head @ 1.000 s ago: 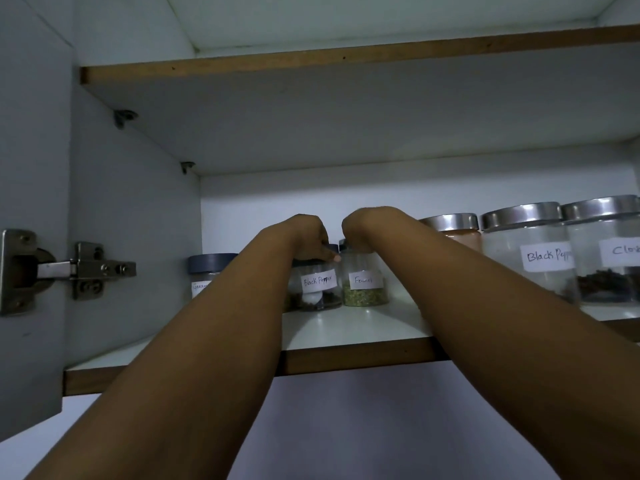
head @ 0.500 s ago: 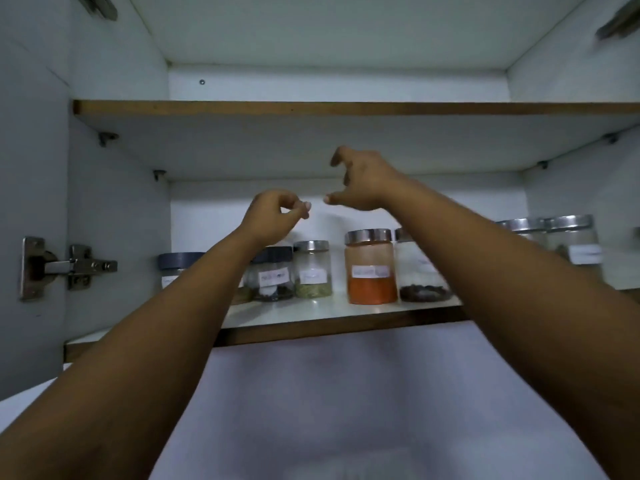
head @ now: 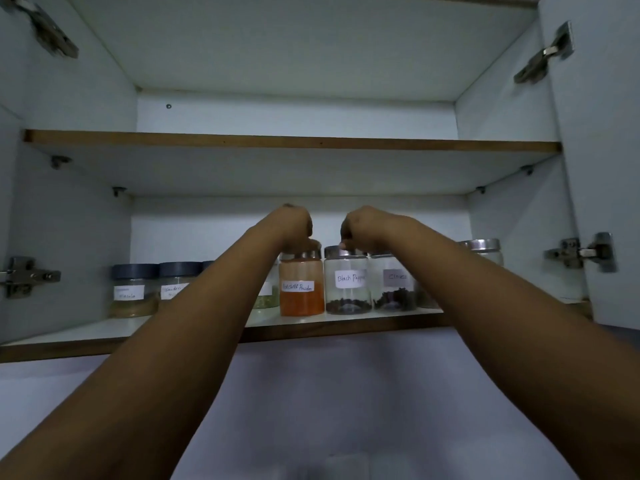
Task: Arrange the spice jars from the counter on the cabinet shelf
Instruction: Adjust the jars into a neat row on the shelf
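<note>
Reaching up into the open cabinet, the person has both arms raised to the lower shelf (head: pixel 346 322), where the spice jars stand in a row close to its front edge. The left hand (head: pixel 292 225) sits on top of the orange chilli powder jar (head: pixel 301 289), fingers curled down over its steel lid as if gripping it from above. The right hand (head: pixel 363 228) does the same on the Black Pepper jar (head: pixel 348 289) just beside it, fingertips bent over the lid's rim. These two jars touch or nearly touch, about midway along the shelf.

To the right of them stands the Cloves jar (head: pixel 396 289), dark bits in its bottom, right against the pepper jar. Further right, past the forearm, another steel-lidded jar (head: pixel 485 251) shows near the shelf's right end; its label is hidden.

Toward the left end are two shorter jars with dark grey lids: one with tan powder (head: pixel 133 292) and a second (head: pixel 175 282) next to it, partly behind the left arm. A jar with greenish contents (head: pixel 266 299) peeks out between that arm and the orange jar.

The upper shelf (head: pixel 294 142) runs across above the hands. Metal hinges (head: pixel 581 252) are fixed on the side walls.
</note>
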